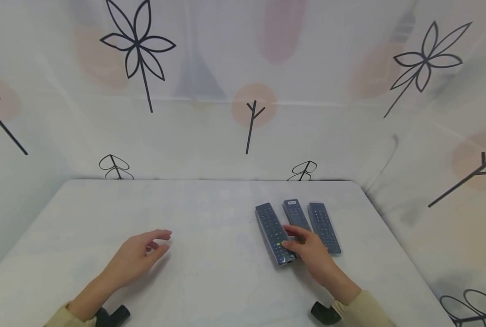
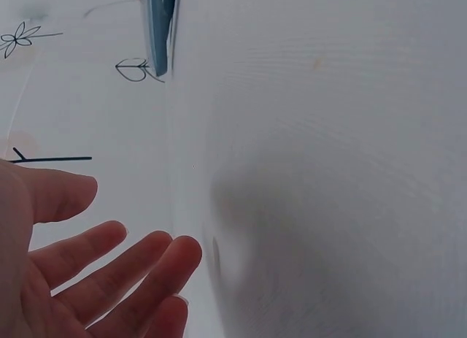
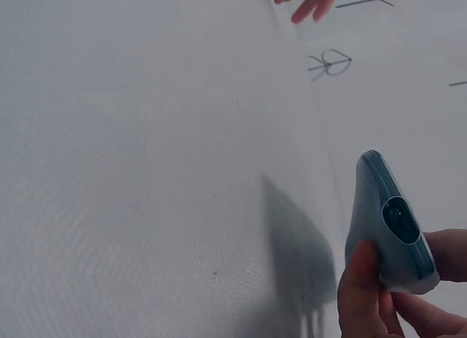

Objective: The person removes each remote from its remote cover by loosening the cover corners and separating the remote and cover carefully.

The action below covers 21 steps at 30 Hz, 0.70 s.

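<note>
With the left hand (image 1: 136, 260) loosely spread, the right hand (image 1: 314, 255), pinching the raised remote (image 1: 272, 230) by its near end, should clear the two remotes (image 1: 325, 229) beside its fingers.

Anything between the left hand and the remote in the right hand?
Nothing visible: only white tabletop shows between the left hand and the remote control held in the right hand. The middle remote and rightmost remote lie to its right, off that path.
</note>
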Available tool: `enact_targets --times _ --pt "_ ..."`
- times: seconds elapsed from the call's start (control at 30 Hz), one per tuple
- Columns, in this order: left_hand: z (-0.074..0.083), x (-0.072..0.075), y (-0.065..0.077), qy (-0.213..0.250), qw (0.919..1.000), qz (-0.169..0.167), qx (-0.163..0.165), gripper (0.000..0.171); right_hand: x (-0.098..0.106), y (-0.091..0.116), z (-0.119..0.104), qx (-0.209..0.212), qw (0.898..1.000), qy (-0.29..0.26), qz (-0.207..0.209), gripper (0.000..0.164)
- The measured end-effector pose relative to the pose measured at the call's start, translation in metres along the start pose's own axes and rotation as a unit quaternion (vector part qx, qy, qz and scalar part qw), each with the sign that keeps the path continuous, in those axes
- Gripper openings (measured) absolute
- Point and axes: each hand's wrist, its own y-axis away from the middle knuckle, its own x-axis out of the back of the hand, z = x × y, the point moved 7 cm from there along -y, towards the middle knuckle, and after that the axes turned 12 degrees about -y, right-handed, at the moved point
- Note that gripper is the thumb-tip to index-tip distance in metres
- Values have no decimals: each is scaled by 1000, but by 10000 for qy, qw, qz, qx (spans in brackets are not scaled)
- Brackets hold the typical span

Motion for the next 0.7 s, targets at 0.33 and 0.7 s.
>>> enact_targets --times 0.33,0.7 --pt "1 -10 -5 782 9969 16 -52 31 -15 8 -5 -7 9945 -858 -595 52" --pt "7 -15 -10 2224 9749 56 -67 31 -37 28 -12 -126 9781 -1261 -1648 57"
